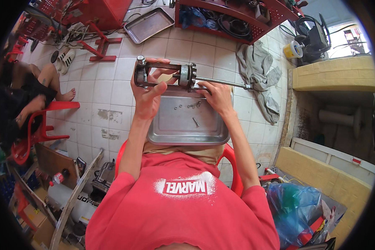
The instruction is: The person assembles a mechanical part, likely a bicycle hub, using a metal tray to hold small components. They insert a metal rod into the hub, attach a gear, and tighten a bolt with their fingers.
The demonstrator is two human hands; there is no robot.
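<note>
A metal assembly [183,75] is held up level over the far edge of a metal tray [187,136]. It has a bracket-like frame with a large bolt head at the left, a toothed wheel and a long thin rod reaching right. My left hand [148,96] is wrapped round the frame's left end, thumb on the near side. My right hand [219,98] grips the assembly by its near side just right of the toothed wheel, fingers bent beneath the rod; exactly what they pinch is partly hidden. Inside the tray lie a bolt [196,122] and several small nuts and screws [193,105].
Beyond lie a second metal tray [149,25], a red stand [102,46] and a red shelf [221,18]. A grey cloth [256,68] is on the tiled floor at right. On the left another person sits by a red chair [50,112]. A blue plastic bag [289,210] is near right.
</note>
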